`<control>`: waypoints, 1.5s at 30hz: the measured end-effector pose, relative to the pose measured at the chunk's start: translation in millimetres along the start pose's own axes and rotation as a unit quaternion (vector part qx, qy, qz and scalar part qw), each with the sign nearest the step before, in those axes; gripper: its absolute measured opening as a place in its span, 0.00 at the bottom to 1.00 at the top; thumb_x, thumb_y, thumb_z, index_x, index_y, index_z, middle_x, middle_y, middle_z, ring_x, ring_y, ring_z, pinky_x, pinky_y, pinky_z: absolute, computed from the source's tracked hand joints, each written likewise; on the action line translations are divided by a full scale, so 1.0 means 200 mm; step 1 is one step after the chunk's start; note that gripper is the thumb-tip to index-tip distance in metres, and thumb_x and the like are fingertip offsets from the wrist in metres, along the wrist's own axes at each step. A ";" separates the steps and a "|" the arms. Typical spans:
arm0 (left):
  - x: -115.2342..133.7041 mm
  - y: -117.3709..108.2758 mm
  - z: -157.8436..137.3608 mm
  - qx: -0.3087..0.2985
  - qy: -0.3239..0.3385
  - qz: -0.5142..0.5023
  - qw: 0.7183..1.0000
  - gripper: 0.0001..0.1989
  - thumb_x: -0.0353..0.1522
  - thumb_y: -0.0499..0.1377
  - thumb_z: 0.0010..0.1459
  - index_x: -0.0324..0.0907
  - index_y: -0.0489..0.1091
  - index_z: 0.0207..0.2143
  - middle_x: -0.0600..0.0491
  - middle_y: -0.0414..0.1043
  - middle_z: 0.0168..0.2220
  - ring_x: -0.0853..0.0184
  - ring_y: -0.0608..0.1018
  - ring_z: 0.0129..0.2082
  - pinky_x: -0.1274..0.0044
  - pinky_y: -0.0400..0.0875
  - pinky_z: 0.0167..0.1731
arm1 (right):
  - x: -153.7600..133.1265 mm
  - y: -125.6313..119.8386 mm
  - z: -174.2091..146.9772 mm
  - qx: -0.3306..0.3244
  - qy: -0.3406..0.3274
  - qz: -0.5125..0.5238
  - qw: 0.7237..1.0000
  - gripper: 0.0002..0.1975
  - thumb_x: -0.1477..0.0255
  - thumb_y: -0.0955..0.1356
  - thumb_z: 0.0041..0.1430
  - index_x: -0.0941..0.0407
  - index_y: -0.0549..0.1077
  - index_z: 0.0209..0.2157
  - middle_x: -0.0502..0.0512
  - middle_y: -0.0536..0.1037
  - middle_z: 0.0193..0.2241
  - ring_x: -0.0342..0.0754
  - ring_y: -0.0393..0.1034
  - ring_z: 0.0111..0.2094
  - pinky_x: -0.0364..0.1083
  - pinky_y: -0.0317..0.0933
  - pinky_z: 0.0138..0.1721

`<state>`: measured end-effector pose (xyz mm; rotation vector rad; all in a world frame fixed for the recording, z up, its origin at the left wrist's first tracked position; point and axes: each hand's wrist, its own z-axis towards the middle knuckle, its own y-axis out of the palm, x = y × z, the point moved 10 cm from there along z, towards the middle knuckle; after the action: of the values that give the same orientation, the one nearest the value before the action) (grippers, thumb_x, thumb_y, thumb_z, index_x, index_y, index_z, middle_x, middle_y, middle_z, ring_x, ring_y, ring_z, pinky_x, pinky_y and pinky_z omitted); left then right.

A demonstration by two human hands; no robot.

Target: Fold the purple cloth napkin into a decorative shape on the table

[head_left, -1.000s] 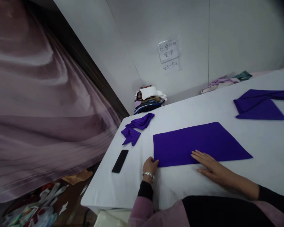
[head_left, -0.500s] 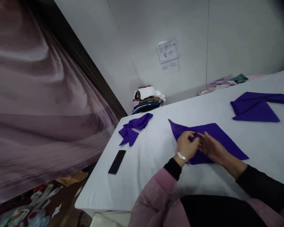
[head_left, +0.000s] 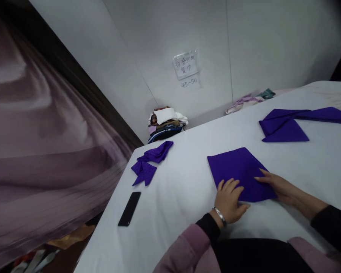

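A purple cloth napkin point(head_left: 235, 168), folded to a flat many-sided shape, lies on the white-covered table in front of me. My left hand point(head_left: 229, 201) rests on its near left edge, fingers spread and thumb out to the side. At the napkin's right corner is my right hand point(head_left: 275, 185), its fingers stretched over the edge with thumb and forefinger apart. Part of the right border is hidden beneath that hand. Neither hand grips the cloth.
To the left lie a folded purple cloth point(head_left: 147, 163) and a black phone point(head_left: 130, 208). Another purple cloth point(head_left: 285, 129) is spread at the far right. Behind the table point(head_left: 173, 212) stand a stack of folded cloths point(head_left: 166, 125) and a heap of fabric point(head_left: 247, 102). A curtain point(head_left: 59, 151) hangs at left.
The napkin's raised left point has been folded over, so the piece is more compact. My hands have parted, the left to the near edge, the right to the right corner. The view has shifted right.
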<state>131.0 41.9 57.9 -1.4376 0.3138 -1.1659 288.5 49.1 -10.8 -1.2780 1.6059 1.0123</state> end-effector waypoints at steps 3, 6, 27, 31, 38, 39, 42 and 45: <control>-0.08 0.00 -0.08 -0.004 -0.036 0.017 0.999 0.29 0.37 0.61 0.52 0.44 0.61 0.57 0.47 0.58 0.61 0.56 0.57 0.63 0.56 0.47 0.62 | -0.04 0.04 0.03 -0.032 0.030 0.043 0.998 0.31 0.71 0.67 0.50 0.51 0.61 0.57 0.58 0.80 0.39 0.55 0.76 0.35 0.53 0.71 0.38; -0.11 0.01 -0.09 0.010 -0.058 0.025 0.998 0.27 0.34 0.58 0.53 0.42 0.62 0.57 0.46 0.58 0.61 0.56 0.56 0.63 0.57 0.47 0.63 | -0.16 0.03 0.07 -0.031 0.011 0.048 0.998 0.36 0.75 0.66 0.46 0.51 0.58 0.60 0.56 0.79 0.40 0.53 0.76 0.35 0.51 0.71 0.38; -0.17 0.05 -0.05 0.029 -0.071 0.028 0.997 0.18 0.27 0.52 0.58 0.44 0.69 0.49 0.49 0.69 0.54 0.59 0.64 0.59 0.56 0.53 0.61 | -0.03 -0.33 0.19 0.084 -0.001 -0.125 0.989 0.43 0.74 0.66 0.46 0.55 0.49 0.64 0.54 0.77 0.36 0.47 0.72 0.30 0.44 0.67 0.28; -0.17 0.05 -0.05 0.027 -0.073 0.031 0.997 0.18 0.26 0.51 0.57 0.44 0.69 0.49 0.49 0.69 0.54 0.58 0.64 0.59 0.55 0.54 0.60 | -0.11 -0.36 0.16 0.122 -0.045 -0.247 0.960 0.41 0.69 0.67 0.47 0.56 0.52 0.64 0.51 0.75 0.30 0.47 0.69 0.28 0.44 0.64 0.29; -0.16 0.06 -0.03 0.019 -0.067 0.036 0.997 0.17 0.26 0.51 0.58 0.44 0.70 0.48 0.49 0.70 0.52 0.58 0.65 0.58 0.55 0.55 0.60 | -0.13 -0.29 0.05 0.078 -0.063 -0.373 0.922 0.41 0.63 0.64 0.52 0.54 0.46 0.65 0.50 0.74 0.27 0.49 0.68 0.25 0.47 0.62 0.27; -0.16 0.06 -0.03 0.018 -0.067 0.036 0.997 0.17 0.26 0.51 0.58 0.44 0.70 0.48 0.49 0.70 0.52 0.58 0.65 0.58 0.55 0.55 0.60 | -0.12 -0.29 0.05 0.079 -0.069 -0.385 0.917 0.40 0.64 0.64 0.52 0.54 0.47 0.65 0.50 0.74 0.26 0.49 0.68 0.25 0.47 0.62 0.28; -0.16 0.07 -0.03 0.020 -0.065 0.033 0.997 0.17 0.26 0.51 0.57 0.45 0.70 0.48 0.50 0.70 0.53 0.58 0.65 0.58 0.55 0.55 0.60 | -0.10 -0.32 0.06 0.087 -0.084 -0.415 0.902 0.37 0.66 0.62 0.53 0.56 0.50 0.64 0.49 0.73 0.24 0.49 0.68 0.26 0.48 0.61 0.30; -0.17 0.06 -0.03 0.033 -0.068 0.036 0.997 0.19 0.25 0.52 0.56 0.44 0.69 0.49 0.49 0.68 0.54 0.58 0.63 0.59 0.56 0.55 0.60 | -0.08 -0.35 0.07 0.096 -0.089 -0.439 0.889 0.35 0.65 0.62 0.53 0.54 0.54 0.63 0.49 0.74 0.24 0.50 0.68 0.26 0.48 0.60 0.30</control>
<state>114.9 60.7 31.0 -1.4293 0.2284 -1.0067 360.7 56.9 -6.4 -1.4924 0.7879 0.3634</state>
